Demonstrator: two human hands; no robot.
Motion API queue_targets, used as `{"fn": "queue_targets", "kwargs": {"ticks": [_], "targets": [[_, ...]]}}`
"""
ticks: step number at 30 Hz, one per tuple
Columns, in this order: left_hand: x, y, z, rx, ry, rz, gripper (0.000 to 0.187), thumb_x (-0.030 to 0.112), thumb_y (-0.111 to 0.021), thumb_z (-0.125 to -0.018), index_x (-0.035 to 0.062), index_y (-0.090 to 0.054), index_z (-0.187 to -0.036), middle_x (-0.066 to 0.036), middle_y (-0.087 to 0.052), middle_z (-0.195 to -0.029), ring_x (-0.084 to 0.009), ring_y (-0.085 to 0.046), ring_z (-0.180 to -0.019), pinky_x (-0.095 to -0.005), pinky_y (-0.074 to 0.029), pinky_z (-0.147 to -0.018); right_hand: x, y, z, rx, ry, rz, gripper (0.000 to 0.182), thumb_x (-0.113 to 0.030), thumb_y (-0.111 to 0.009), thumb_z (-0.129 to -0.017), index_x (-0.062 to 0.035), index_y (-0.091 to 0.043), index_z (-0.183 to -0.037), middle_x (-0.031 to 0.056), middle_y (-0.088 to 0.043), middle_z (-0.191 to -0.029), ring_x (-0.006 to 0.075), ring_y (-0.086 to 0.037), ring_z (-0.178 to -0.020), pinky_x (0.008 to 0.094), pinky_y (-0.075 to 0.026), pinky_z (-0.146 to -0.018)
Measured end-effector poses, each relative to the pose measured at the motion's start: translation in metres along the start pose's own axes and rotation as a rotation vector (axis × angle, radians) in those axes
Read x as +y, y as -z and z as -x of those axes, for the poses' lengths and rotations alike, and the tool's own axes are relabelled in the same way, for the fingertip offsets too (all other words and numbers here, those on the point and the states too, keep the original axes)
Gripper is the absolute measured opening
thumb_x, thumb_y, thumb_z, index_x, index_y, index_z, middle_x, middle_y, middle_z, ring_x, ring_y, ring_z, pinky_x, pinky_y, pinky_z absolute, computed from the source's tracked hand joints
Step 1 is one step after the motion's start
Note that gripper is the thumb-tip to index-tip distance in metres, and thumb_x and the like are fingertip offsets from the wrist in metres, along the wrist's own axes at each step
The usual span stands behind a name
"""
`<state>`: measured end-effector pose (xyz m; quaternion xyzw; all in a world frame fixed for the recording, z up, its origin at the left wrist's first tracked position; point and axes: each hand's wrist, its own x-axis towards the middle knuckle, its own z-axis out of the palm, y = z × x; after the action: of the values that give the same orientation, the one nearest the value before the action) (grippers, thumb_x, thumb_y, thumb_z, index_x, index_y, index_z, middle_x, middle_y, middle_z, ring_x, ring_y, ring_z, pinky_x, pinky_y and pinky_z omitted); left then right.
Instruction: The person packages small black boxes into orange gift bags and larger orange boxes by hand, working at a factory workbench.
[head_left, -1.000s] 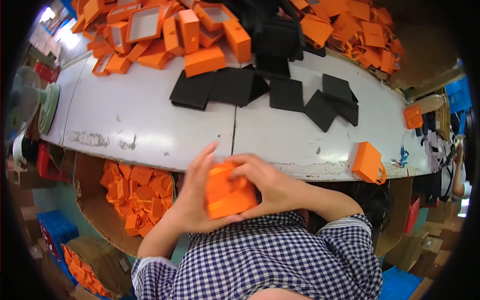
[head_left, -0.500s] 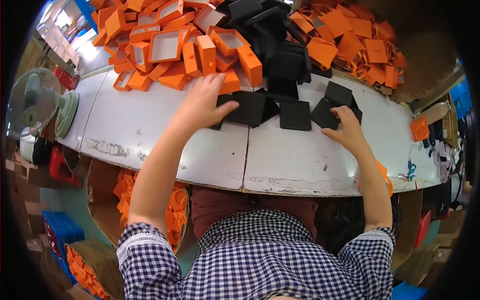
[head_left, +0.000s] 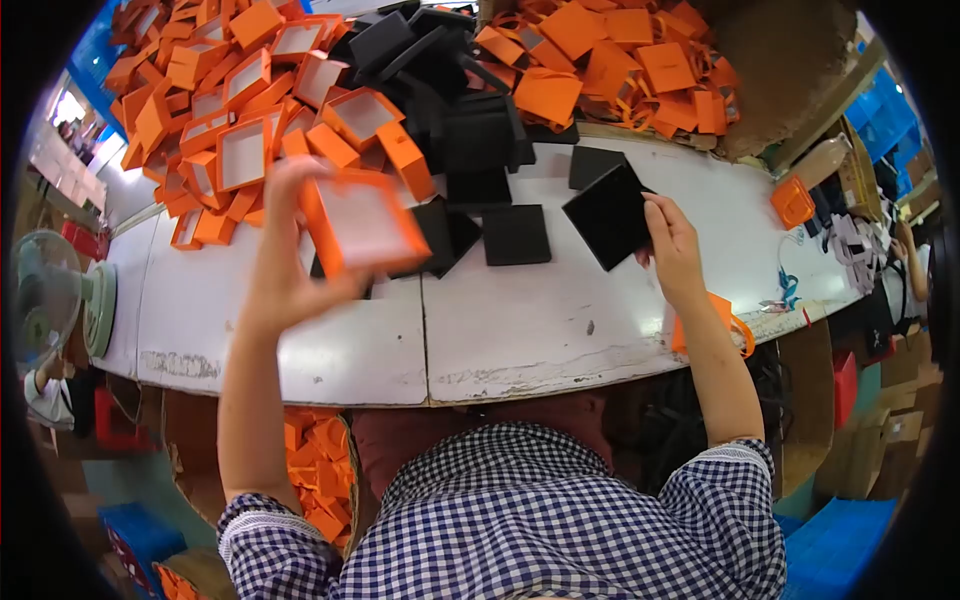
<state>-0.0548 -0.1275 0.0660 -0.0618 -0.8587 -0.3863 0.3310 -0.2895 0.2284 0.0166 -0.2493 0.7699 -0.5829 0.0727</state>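
My left hand (head_left: 283, 265) grips a small orange box (head_left: 368, 222) by its left side and lifts it above the table. The box is tilted and blurred, and its pale inside faces me. Between the fingertips and thumb of my right hand (head_left: 676, 245) is a flat black square piece (head_left: 608, 217), tilted up with a corner pointing down. Behind that piece, another black square (head_left: 597, 167) lies on the table. A further flat black square (head_left: 516, 235) rests between my hands. Folded black pieces (head_left: 445, 237) lie just right of the orange box.
A large heap of orange boxes (head_left: 243, 153) covers the back left. Black pieces (head_left: 470, 135) are piled at the centre back. More orange boxes with ribbons (head_left: 610, 70) are heaped at the back right. A fan (head_left: 95, 310) stands left, and an orange item (head_left: 700, 325) lies near my right forearm.
My left hand has picked up an orange box from the front of the heap and drawn it back. My right hand has lifted a black square off the table. The view has shifted right.
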Motion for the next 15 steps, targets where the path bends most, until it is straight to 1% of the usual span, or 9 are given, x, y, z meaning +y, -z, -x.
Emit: {"fn": "queue_targets", "kwargs": {"ticks": [1,3,4,6,7,9,10,12,15], "targets": [[0.006,-0.017,0.017,-0.080,-0.048,0.383,0.082,0.010,-0.081,-0.065,0.0090,-0.040,-0.135,-0.011,-0.043,-0.129,-0.0242,-0.054,-0.114,-0.0362,-0.052,-0.090,-0.009,-0.004,0.006,-0.059,-0.098,-0.234,0.024,-0.022,-0.055,-0.109,-0.0048,-0.061,-0.124,-0.0026,-0.057,-0.074,0.0048,-0.054,-0.058,0.0219,-0.043,-0.052],[0.032,-0.044,0.068,-0.233,0.177,0.360,0.086,0.010,-0.084,-0.066,0.0117,-0.039,-0.138,-0.012,-0.042,-0.132,-0.0264,-0.049,-0.129,-0.0404,-0.050,-0.100,-0.018,-0.021,0.019,-0.137,-0.149,-0.356,0.018,-0.020,-0.058,-0.107,-0.0072,-0.062,-0.119,-0.0030,-0.056,-0.074,0.0046,-0.052,-0.055,0.0202,-0.042,-0.050],[0.038,-0.069,0.088,-0.228,0.187,0.432,0.094,0.012,-0.087,-0.068,0.0110,-0.036,-0.146,-0.014,-0.042,-0.136,-0.0300,-0.045,-0.134,-0.0424,-0.046,-0.108,-0.022,-0.031,0.025,-0.317,-0.170,-0.260,0.017,-0.019,-0.059,-0.106,-0.0069,-0.062,-0.117,-0.0027,-0.057,-0.075,0.0043,-0.052,-0.055,0.0204,-0.041,-0.049],[0.038,-0.087,0.115,-0.354,0.332,0.214,0.115,0.017,-0.093,-0.067,0.0088,-0.023,-0.159,-0.018,-0.041,-0.147,-0.0353,-0.043,-0.139,-0.0436,-0.040,-0.114,-0.035,-0.051,0.036,-0.608,-0.217,-0.093,0.016,-0.018,-0.062,-0.104,-0.0059,-0.062,-0.114,-0.0033,-0.056,-0.076,0.0033,-0.054,-0.055,0.0208,-0.042,-0.048],[0.036,-0.098,0.122,-0.339,0.347,0.216,0.123,0.020,-0.095,-0.067,0.0081,-0.017,-0.162,-0.018,-0.040,-0.152,-0.0356,-0.043,-0.140,-0.0451,-0.039,-0.115,-0.039,-0.064,0.042,-0.685,-0.204,-0.028,0.015,-0.016,-0.066,-0.100,-0.0046,-0.064,-0.111,0.0016,-0.059,-0.080,0.0093,-0.059,-0.056,0.0232,-0.047,-0.050],[0.038,-0.107,0.126,-0.328,0.348,0.163,0.120,0.020,-0.095,-0.068,0.0069,-0.020,-0.161,-0.020,-0.040,-0.152,-0.0379,-0.043,-0.139,-0.0460,-0.038,-0.115,-0.021,-0.091,0.055,-0.623,0.346,0.186,0.019,-0.013,-0.072,-0.093,-0.0025,-0.066,-0.107,0.0087,-0.061,-0.093,0.0200,-0.065,-0.063,0.0289,-0.052,-0.053],[0.039,-0.109,0.125,-0.318,0.336,0.097,0.117,0.020,-0.094,-0.068,0.0057,-0.024,-0.160,-0.021,-0.040,-0.152,-0.0402,-0.043,-0.139,-0.0469,-0.038,-0.116,-0.022,-0.099,0.065,-0.627,0.347,0.192,0.019,-0.013,-0.072,-0.093,-0.0025,-0.066,-0.107,0.0087,-0.061,-0.093,0.0200,-0.065,-0.063,0.0289,-0.052,-0.053],[0.041,-0.108,0.124,-0.328,0.246,0.024,0.108,0.019,-0.092,-0.071,0.0029,-0.029,-0.157,-0.024,-0.039,-0.153,-0.0430,-0.042,-0.140,-0.0479,-0.039,-0.115,-0.023,-0.109,0.085,-0.402,0.551,0.449,0.024,-0.011,-0.076,-0.087,-0.0016,-0.068,-0.108,0.0124,-0.060,-0.106,0.0298,-0.067,-0.078,0.0364,-0.057,-0.064],[0.043,-0.107,0.123,-0.311,0.143,-0.059,0.094,0.016,-0.090,-0.072,-0.0010,-0.040,-0.150,-0.026,-0.041,-0.151,-0.0456,-0.043,-0.139,-0.0489,-0.040,-0.114,-0.005,-0.108,0.095,-0.373,0.595,0.432,0.031,-0.011,-0.077,-0.087,-0.0009,-0.066,-0.115,0.0123,-0.059,-0.112,0.0316,-0.067,-0.089,0.0402,-0.058,-0.075]]}}
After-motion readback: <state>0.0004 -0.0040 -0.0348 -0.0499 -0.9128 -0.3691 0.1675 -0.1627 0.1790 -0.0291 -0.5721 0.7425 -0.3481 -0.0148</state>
